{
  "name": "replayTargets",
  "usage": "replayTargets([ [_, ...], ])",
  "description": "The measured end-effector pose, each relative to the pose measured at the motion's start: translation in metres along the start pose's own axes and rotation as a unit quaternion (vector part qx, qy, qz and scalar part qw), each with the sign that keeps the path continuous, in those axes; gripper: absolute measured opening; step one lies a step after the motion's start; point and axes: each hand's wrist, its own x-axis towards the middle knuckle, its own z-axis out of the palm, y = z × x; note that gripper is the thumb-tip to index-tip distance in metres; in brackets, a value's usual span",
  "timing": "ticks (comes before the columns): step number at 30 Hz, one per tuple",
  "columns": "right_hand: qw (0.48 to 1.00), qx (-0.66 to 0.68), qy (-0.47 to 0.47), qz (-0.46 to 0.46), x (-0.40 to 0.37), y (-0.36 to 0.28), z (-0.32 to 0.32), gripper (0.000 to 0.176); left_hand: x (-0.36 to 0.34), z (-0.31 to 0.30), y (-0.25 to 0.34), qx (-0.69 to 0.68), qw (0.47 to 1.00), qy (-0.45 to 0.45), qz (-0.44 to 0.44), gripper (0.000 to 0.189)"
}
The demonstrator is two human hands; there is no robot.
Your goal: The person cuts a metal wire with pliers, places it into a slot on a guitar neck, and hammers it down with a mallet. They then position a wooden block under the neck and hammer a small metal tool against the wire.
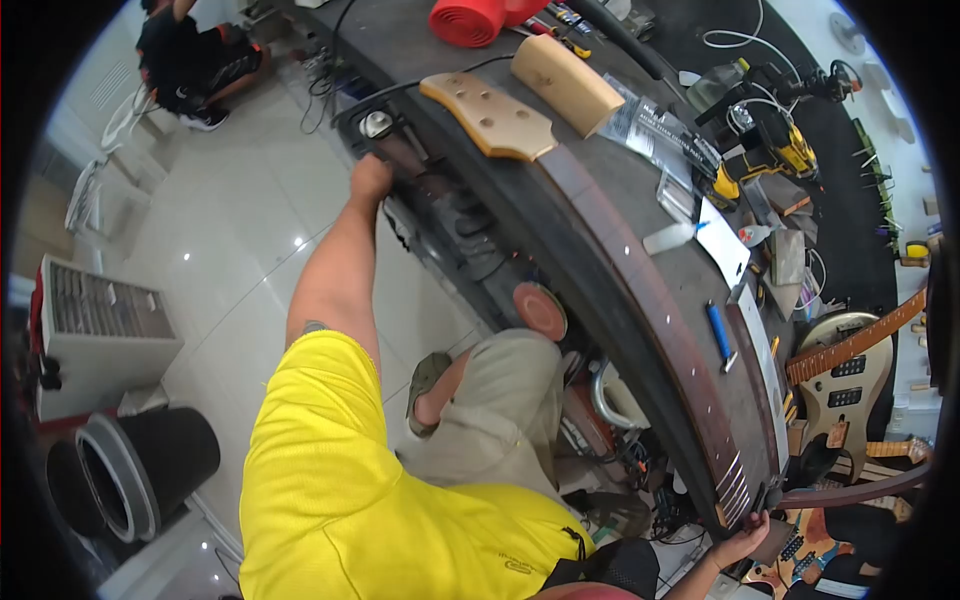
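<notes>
A glossy tiled floor (pixel 230 290) spreads open on the left; 1 person (pixel 205 70) crouches far off. The dark desk (pixel 390 40) runs diagonally, its far side crowded around a cordless drill (pixel 785 155). The guitar neck (pixel 655 300) lies along the near edge, with a narrow bare strip beside it and a wood block (pixel 567 85) near its headstock. The right hand (pixel 742 541) curls partly at the fretted end; its grip is unclear. The left hand (pixel 372 178) is below the desk edge, fingers hidden, so openness and hold cannot be told.
</notes>
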Motion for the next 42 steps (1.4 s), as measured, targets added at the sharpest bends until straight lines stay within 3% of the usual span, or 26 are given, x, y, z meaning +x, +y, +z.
replayTargets([
  [1, 1.000, 0.003, -0.017, 0.020, 0.001, 0.000, -0.004, 0.050, 0.010, -0.007, 0.006, 0.105, 0.994, -0.035, 0.005, 0.041],
  [3, 0.999, 0.019, -0.012, 0.022, 0.003, -0.001, -0.008, 0.051, 0.051, 0.013, -0.007, 0.153, 0.984, -0.090, -0.022, 0.044],
  [5, 0.997, 0.023, 0.004, 0.074, 0.004, -0.002, -0.011, 0.055, 0.050, -0.004, 0.017, 0.069, 0.991, -0.060, -0.097, 0.048],
  [6, 0.995, 0.034, 0.009, 0.094, 0.004, -0.004, -0.011, 0.059, 0.057, -0.007, 0.022, 0.082, 0.986, -0.096, -0.111, 0.054],
  [9, 0.994, -0.025, 0.025, 0.106, 0.005, -0.009, -0.004, 0.054, 0.058, -0.019, 0.047, 0.056, 0.983, -0.068, -0.162, 0.068],
  [10, 0.992, -0.030, 0.033, 0.119, 0.006, -0.010, -0.004, 0.053, 0.065, -0.011, 0.041, 0.051, 0.982, -0.063, -0.168, 0.081],
  [13, 0.982, -0.033, 0.060, 0.177, 0.012, -0.010, -0.005, 0.052, 0.073, 0.004, 0.027, 0.047, 0.988, -0.056, -0.133, 0.083],
  [14, 0.982, -0.058, 0.067, 0.169, 0.011, -0.013, 0.000, 0.050, 0.066, -0.003, 0.034, -0.028, 0.979, -0.063, -0.190, 0.089],
  [17, 0.985, -0.067, 0.049, 0.150, 0.015, 0.012, -0.029, 0.048, 0.061, -0.015, 0.051, -0.110, 0.959, -0.058, -0.255, 0.095],
  [18, 0.977, -0.117, 0.104, 0.143, -0.006, -0.079, 0.057, 0.034, 0.073, -0.002, 0.048, -0.129, 0.949, -0.041, -0.283, 0.096],
  [21, 0.978, -0.111, 0.086, 0.154, 0.008, -0.037, 0.024, 0.041, 0.078, -0.011, 0.054, -0.068, 0.957, -0.089, -0.267, 0.093],
  [22, 0.978, -0.112, 0.083, 0.153, 0.010, -0.031, 0.020, 0.044, 0.100, -0.003, 0.042, -0.011, 0.964, -0.145, -0.224, 0.091],
  [25, 0.979, -0.125, 0.074, 0.146, 0.019, -0.010, 0.006, 0.053, 0.112, 0.002, 0.032, 0.026, 0.966, -0.176, -0.188, 0.086],
  [27, 0.977, -0.147, 0.065, 0.137, 0.025, 0.002, -0.006, 0.060, 0.090, -0.010, 0.044, 0.032, 0.969, -0.137, -0.202, 0.082],
  [30, 0.977, -0.153, 0.056, 0.135, 0.033, 0.016, -0.020, 0.059, 0.123, 0.017, 0.020, 0.041, 0.967, -0.171, -0.186, 0.083],
  [34, 0.976, -0.115, 0.065, 0.176, 0.034, 0.019, -0.023, 0.060, 0.104, 0.000, 0.033, 0.045, 0.965, -0.166, -0.198, 0.085],
  [36, 0.972, -0.112, 0.078, 0.189, 0.011, -0.027, 0.020, 0.061, 0.128, 0.027, 0.014, 0.068, 0.969, -0.160, -0.176, 0.087],
  [37, 0.968, -0.155, 0.057, 0.190, 0.015, -0.022, 0.009, 0.060, 0.131, 0.031, 0.012, 0.071, 0.967, -0.167, -0.176, 0.087],
  [39, 0.970, -0.156, 0.026, 0.182, 0.016, -0.027, 0.008, 0.047, 0.136, 0.024, 0.015, 0.107, 0.952, -0.222, -0.182, 0.090],
  [40, 0.970, -0.155, 0.027, 0.183, 0.016, -0.027, 0.013, 0.047, 0.133, 0.008, 0.022, 0.069, 0.955, -0.256, -0.129, 0.094],
  [42, 0.979, -0.060, 0.056, 0.187, 0.014, -0.030, 0.018, 0.046, 0.097, 0.004, 0.061, 0.052, 0.956, -0.228, -0.178, 0.097],
])
